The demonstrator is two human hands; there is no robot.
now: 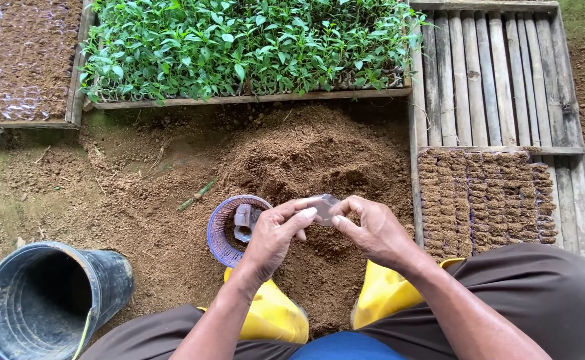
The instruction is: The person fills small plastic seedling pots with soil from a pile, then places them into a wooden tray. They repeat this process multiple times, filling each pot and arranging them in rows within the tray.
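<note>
Both my hands meet in front of me over a heap of brown soil (306,157). My left hand (276,233) and my right hand (369,227) pinch a small clear plastic bag (324,205) between their fingertips, one hand on each side. Just left of my left hand stands a small purple mesh basket (222,230) with more clear bags inside. My yellow boots (276,317) show below the hands.
A black bucket (52,300) lies on its side at the lower left. A wooden tray of green seedlings (239,43) sits at the back. At the right, a slatted bamboo tray (492,80) holds rows of soil-filled bags (482,197). Another soil tray (19,60) is far left.
</note>
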